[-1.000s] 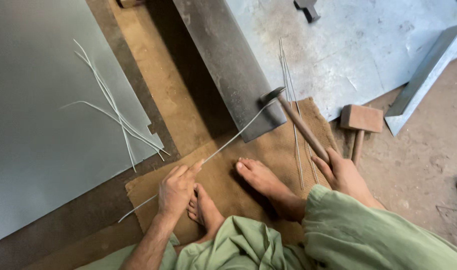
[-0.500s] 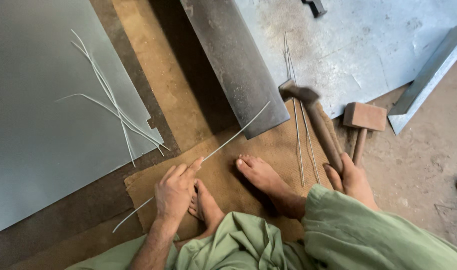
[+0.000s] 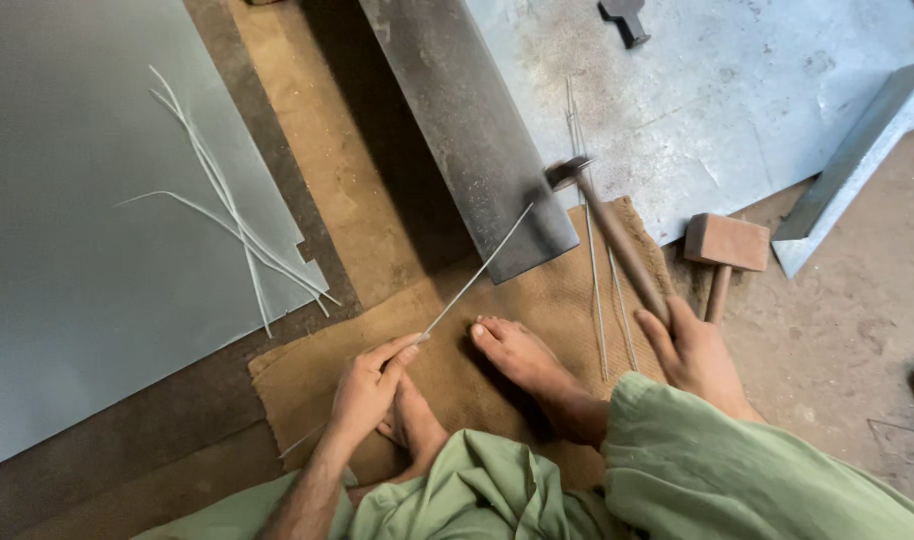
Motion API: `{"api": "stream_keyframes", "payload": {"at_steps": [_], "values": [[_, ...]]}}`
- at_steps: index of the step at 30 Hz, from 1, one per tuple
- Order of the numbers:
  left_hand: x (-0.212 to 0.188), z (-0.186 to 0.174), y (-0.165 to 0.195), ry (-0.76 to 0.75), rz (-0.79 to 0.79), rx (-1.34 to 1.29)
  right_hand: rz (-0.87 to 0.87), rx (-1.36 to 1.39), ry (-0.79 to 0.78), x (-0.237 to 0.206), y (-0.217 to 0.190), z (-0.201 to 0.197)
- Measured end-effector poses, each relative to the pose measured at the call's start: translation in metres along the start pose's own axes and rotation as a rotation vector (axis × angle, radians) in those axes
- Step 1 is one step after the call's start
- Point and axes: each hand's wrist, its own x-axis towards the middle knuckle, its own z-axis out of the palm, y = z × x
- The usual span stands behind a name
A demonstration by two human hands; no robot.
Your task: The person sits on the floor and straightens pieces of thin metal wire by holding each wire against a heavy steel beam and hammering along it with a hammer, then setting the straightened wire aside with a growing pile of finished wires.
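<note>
I sit on a burlap mat (image 3: pixel 537 290) with my bare feet out in front. My left hand (image 3: pixel 369 387) pinches a thin metal wire (image 3: pixel 477 270) whose far end rests on the corner of a dark steel beam (image 3: pixel 472 130). My right hand (image 3: pixel 695 350) grips the wooden handle of a steel hammer (image 3: pixel 617 235). The hammer's head hangs just right of the beam's near corner, above the mat.
Several thin straight wires (image 3: pixel 597 280) lie on the mat between my foot and the hammer. A wooden mallet (image 3: pixel 725 250) rests at the right. Bent wire offcuts (image 3: pixel 227 215) lie on a grey metal sheet (image 3: pixel 67 250) at left. A galvanised sheet (image 3: pixel 737 90) lies beyond.
The hammer has swung in my right hand, its head shifting right and back down toward the beam's corner. My left hand keeps the wire almost still on the beam.
</note>
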Motion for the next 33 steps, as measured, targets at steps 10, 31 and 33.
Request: {"api": "stream_keyframes", "payload": {"at_steps": [10,31,33], "values": [[0.003,0.016,-0.008,-0.143,-0.072,-0.300,0.000,0.056,0.048,0.003,-0.006,-0.002],[0.053,0.060,0.052,-0.015,0.026,-0.385,-0.132,-0.069,0.013,0.001,-0.011,0.010],[0.059,0.064,0.055,-0.029,0.054,-0.400,-0.063,-0.065,0.033,0.001,-0.009,0.012]]}}
